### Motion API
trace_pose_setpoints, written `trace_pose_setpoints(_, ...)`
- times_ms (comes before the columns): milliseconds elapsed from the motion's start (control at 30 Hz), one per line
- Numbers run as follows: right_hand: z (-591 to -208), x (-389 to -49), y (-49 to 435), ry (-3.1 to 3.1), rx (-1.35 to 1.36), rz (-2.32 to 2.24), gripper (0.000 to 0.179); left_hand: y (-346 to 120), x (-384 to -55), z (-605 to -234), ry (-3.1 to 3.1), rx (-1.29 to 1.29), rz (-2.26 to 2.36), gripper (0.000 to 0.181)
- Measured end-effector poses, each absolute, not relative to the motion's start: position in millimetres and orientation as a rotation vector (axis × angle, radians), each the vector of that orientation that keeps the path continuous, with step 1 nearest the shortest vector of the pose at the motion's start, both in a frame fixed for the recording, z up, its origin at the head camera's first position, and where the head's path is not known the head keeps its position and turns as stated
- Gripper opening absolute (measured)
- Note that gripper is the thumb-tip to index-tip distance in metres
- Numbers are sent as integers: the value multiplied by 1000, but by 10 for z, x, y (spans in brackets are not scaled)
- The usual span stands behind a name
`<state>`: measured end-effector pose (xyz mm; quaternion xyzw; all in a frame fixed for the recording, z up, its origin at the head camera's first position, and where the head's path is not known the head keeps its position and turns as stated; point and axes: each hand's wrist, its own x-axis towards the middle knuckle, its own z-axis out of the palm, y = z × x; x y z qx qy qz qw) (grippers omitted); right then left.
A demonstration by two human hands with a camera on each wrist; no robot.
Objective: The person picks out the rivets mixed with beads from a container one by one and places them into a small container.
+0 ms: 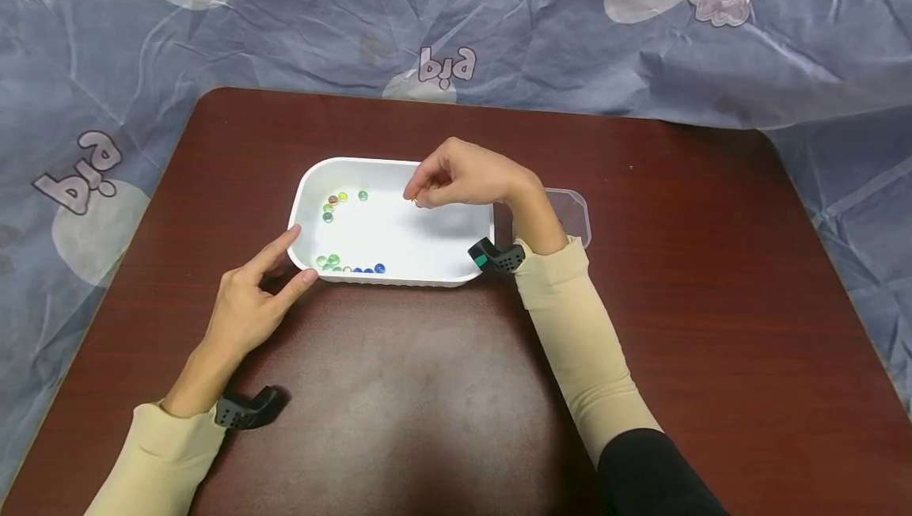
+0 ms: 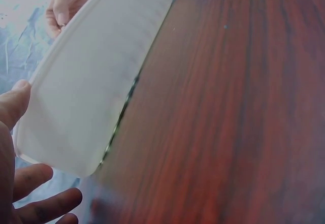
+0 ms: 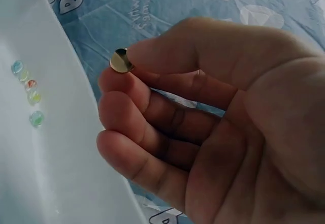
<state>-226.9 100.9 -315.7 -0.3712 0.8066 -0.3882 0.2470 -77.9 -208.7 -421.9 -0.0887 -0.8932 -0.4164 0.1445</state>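
A white tray [image 1: 399, 243] lies on the table, with several coloured glass marbles [image 1: 332, 199] at its left end and more marbles [image 1: 333, 260] along its near wall. My left hand [image 1: 249, 302] rests at the near left corner, thumb and index finger stretched out against the rim. In the left wrist view the tray's outer side wall [image 2: 86, 76] shows beside the thumb. Over the tray's right half, my right hand [image 1: 473, 173] pinches a small shiny gold round piece [image 3: 121, 61] between thumb and index finger. Its other fingers curl beneath.
A clear plastic lid or box [image 1: 573, 215] lies right of the tray, partly hidden by my right forearm. The dark red wooden table [image 1: 712, 302] has a blue-grey printed cloth [image 1: 499, 17] behind it. Each wrist wears a black band.
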Motion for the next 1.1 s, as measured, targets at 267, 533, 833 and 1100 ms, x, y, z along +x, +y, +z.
trace_pose_setpoints(267,-3080,-2214,1140,2242,-955,-1076,17,-2092,-777,-4217,-2579,-256,-1185,62)
trace_pose_setpoints(533,-3027,-2192,1268,2277,-941,-1103,17,-2092,-783,-4212,-2582,-269,-1198,62)
trace_pose_setpoints(833,-2968,-2168,1365,2270,-978,-1128,16,-2094,-783,-4203,-2591,-264,-1205,63)
trace_pose_setpoints(1100,-2932,-2179,1510,2285,-984,-1199,16,-2096,-794,-4206,-2592,-267,-1215,63)
